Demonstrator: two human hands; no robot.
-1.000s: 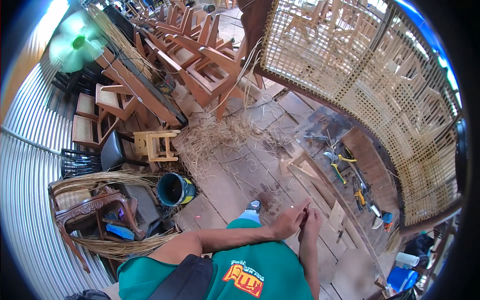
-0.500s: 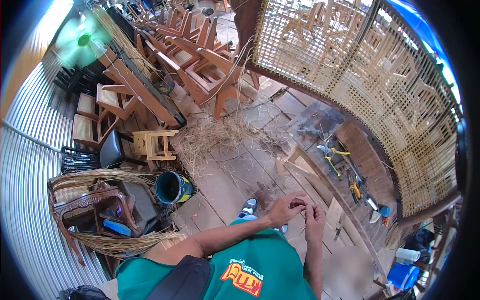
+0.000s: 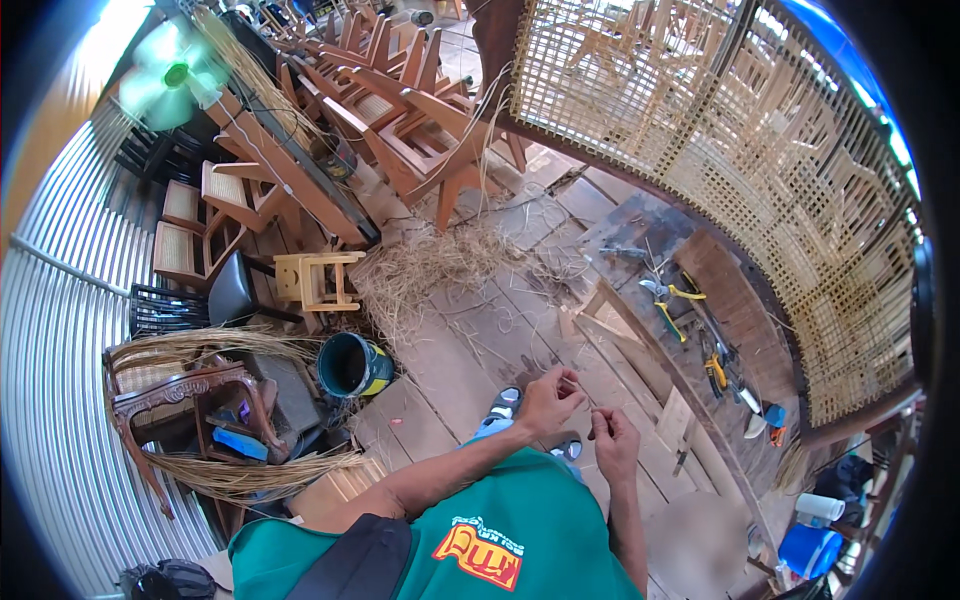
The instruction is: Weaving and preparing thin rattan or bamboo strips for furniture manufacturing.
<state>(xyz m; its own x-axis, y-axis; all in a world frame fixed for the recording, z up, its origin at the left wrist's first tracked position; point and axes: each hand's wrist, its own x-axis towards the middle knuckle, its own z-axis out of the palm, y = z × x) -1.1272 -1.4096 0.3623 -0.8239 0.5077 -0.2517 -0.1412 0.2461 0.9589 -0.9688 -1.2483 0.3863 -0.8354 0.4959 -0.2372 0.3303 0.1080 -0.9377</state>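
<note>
My left hand (image 3: 550,402) is in front of my green shirt, with its fingers curled and the thumb pressed toward them. Close by on its right, my right hand (image 3: 614,440) is held up with thumb and fingertips pinched together. A thin strand may run between the two, but it is too fine to make out. To the right of my hands, a low wooden work board (image 3: 735,290) carries pruning shears (image 3: 663,308) with yellow-green handles, orange-handled pliers (image 3: 715,376) and a knife (image 3: 750,400). A large woven cane panel (image 3: 690,130) in a dark curved frame stands beyond the board.
Loose cane strips (image 3: 430,270) lie heaped on the plank floor. A dark bucket (image 3: 345,362), a small wooden stool (image 3: 318,282) and a carved chair frame (image 3: 190,393) with cane bundles stand at left. Stacked wooden chairs (image 3: 410,130) and a spinning fan (image 3: 170,75) are behind.
My hands have moved apart; the left went leftward and slightly up, the right dropped a little and shifted left. The view has shifted slightly.
</note>
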